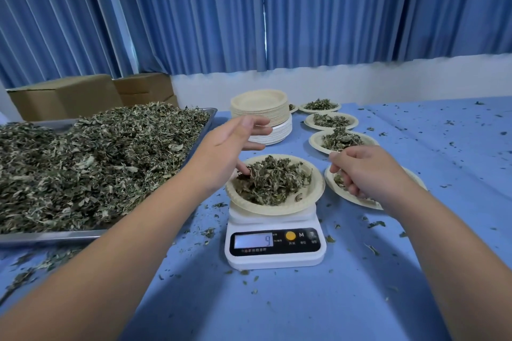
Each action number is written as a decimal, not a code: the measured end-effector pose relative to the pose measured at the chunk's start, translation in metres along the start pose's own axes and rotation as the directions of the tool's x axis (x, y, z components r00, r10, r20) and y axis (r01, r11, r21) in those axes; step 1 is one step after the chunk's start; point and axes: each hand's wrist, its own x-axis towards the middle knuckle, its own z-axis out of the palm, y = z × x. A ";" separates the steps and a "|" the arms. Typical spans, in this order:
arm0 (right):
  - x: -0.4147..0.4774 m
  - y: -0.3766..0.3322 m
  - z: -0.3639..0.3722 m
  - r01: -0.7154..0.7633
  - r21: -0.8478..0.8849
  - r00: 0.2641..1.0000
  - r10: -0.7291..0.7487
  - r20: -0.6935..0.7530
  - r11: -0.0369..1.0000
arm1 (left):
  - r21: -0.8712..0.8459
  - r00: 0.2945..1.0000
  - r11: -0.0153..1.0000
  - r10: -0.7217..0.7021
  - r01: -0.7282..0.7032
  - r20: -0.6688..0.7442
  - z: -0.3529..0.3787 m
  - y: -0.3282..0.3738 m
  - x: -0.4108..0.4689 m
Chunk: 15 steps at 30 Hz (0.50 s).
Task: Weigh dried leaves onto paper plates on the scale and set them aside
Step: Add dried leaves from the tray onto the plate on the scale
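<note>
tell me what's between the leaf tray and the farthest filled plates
Head view: the stack of empty paper plates stands there, with the left hand just in front of it.

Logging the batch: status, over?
Left hand open, touching leaves on scale plate. Right hand curled over neighbouring plate, hold unclear. Display reads 9; nothing blocking.

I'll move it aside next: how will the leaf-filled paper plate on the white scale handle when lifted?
Probably very light: the white digital scale reads 9. The beige paper plate overhangs it, so pressing its rim may tip it. Its loose dried leaves would likely spill if tilted.
</note>
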 end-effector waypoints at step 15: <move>0.001 0.002 0.003 0.018 -0.044 0.999 -0.020 -0.030 0.999 | 0.405 0.906 0.907 0.073 0.114 -0.417 -0.013 -0.043 -0.038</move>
